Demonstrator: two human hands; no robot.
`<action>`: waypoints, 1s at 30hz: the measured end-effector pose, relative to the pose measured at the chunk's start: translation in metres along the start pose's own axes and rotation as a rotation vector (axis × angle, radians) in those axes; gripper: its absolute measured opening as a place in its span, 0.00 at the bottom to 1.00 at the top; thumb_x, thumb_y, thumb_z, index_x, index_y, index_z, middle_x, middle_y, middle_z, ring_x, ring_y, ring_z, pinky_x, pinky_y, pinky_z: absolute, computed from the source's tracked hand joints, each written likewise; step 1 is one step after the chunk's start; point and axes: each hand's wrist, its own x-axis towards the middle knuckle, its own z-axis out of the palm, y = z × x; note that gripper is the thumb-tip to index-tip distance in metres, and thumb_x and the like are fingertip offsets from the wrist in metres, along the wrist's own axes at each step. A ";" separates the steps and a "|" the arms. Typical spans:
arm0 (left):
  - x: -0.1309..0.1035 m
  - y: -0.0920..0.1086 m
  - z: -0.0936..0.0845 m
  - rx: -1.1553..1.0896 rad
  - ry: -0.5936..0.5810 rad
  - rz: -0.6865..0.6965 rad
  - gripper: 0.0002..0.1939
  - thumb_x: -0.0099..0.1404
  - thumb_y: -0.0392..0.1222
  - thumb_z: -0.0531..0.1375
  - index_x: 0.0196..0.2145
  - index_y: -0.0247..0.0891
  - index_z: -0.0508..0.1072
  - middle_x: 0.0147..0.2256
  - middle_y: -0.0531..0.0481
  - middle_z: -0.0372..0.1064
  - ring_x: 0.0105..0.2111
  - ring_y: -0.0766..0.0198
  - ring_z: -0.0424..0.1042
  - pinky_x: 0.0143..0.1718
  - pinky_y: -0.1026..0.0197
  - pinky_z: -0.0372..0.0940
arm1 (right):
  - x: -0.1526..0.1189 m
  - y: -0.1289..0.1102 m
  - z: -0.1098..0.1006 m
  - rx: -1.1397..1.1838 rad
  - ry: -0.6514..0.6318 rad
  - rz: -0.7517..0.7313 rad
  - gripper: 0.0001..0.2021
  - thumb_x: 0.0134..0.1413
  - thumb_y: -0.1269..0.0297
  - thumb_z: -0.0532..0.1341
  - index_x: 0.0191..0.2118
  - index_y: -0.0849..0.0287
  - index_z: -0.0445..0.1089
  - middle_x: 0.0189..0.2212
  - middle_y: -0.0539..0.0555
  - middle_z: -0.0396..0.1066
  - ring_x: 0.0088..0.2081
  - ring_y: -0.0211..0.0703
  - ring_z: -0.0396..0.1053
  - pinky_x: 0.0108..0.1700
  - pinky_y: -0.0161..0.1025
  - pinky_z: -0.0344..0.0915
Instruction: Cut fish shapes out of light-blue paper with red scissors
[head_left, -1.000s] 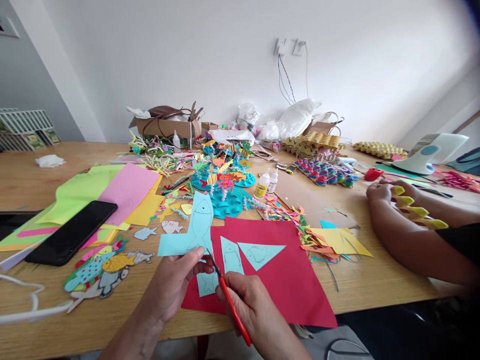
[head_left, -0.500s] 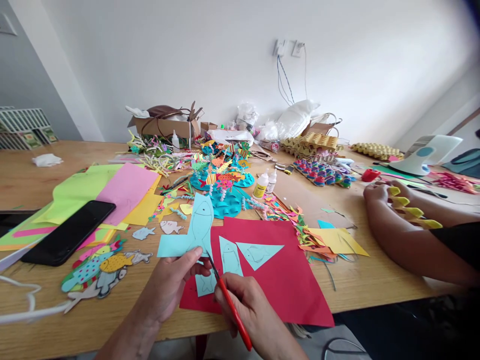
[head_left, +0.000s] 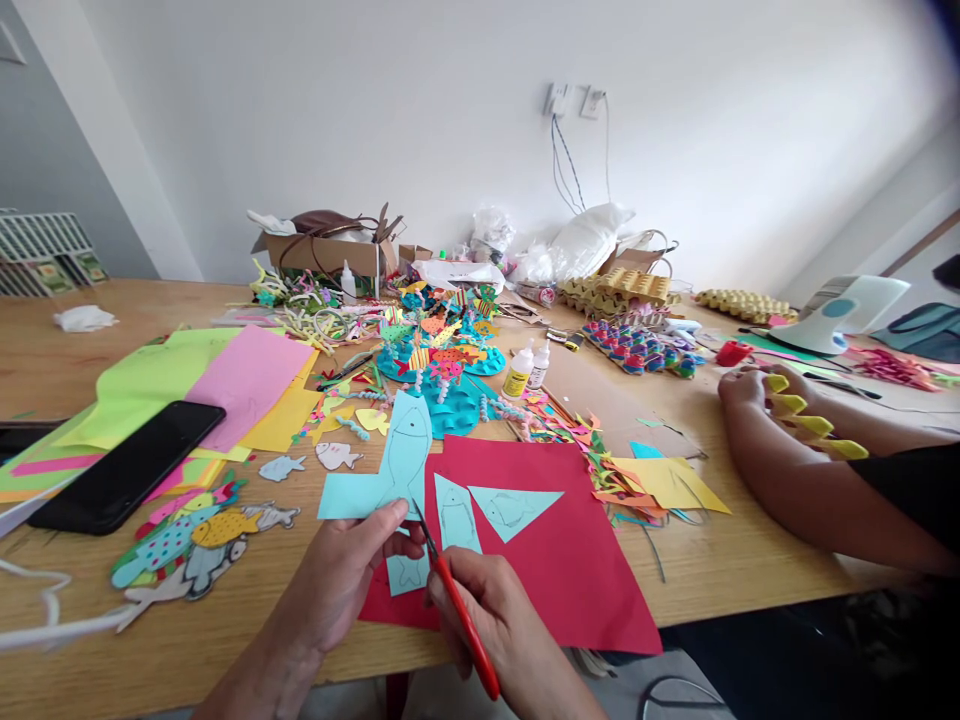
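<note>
A light blue sheet of paper [head_left: 409, 440] with a pencilled fish outline is pinched in my left hand [head_left: 352, 565], thumb on top. My right hand [head_left: 491, 610] grips red-handled scissors [head_left: 465, 620], whose dark blades meet the sheet's lower edge close to my left thumb. Below my hands, on a red sheet [head_left: 559, 590], lie two cut blue pieces with drawn fish: an upright piece [head_left: 456, 515] and a triangular piece [head_left: 517, 510]. Another blue piece [head_left: 409, 572] with a fish tail drawn on it shows beneath my left fingers, partly hidden.
Left are a black phone [head_left: 127, 465], coloured sheets [head_left: 165, 375] and cut-out paper fish [head_left: 187, 540]. Ahead stand a blue fish-covered model [head_left: 454, 405] and glue bottles [head_left: 519, 370]. Paper scraps [head_left: 622, 480] lie right; beyond, another person's arm [head_left: 795, 480] holds yellow egg-carton pieces [head_left: 814, 425].
The blue sheet has tilted slightly and sits a touch lower and to the right. The scissors remain at its lower edge. The whole view has shifted a little.
</note>
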 end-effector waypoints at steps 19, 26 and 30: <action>-0.003 -0.003 0.004 -0.006 0.017 -0.028 0.09 0.47 0.44 0.70 0.21 0.36 0.79 0.21 0.53 0.75 0.23 0.65 0.71 0.27 0.64 0.70 | 0.000 0.006 0.001 -0.025 -0.004 0.005 0.18 0.59 0.58 0.52 0.21 0.58 0.53 0.17 0.45 0.49 0.22 0.34 0.50 0.23 0.32 0.46; -0.004 -0.005 0.003 -0.003 0.002 -0.033 0.09 0.49 0.45 0.69 0.21 0.35 0.79 0.20 0.52 0.75 0.23 0.64 0.71 0.27 0.64 0.70 | 0.001 0.010 0.000 -0.026 0.005 -0.016 0.19 0.60 0.57 0.53 0.20 0.58 0.53 0.18 0.45 0.50 0.23 0.34 0.52 0.23 0.32 0.47; -0.003 -0.004 0.004 -0.006 -0.007 -0.032 0.09 0.50 0.44 0.69 0.21 0.35 0.79 0.20 0.52 0.75 0.23 0.64 0.71 0.27 0.64 0.70 | 0.000 0.010 0.001 -0.038 0.014 -0.046 0.19 0.60 0.55 0.52 0.20 0.58 0.53 0.18 0.46 0.50 0.23 0.35 0.51 0.23 0.32 0.46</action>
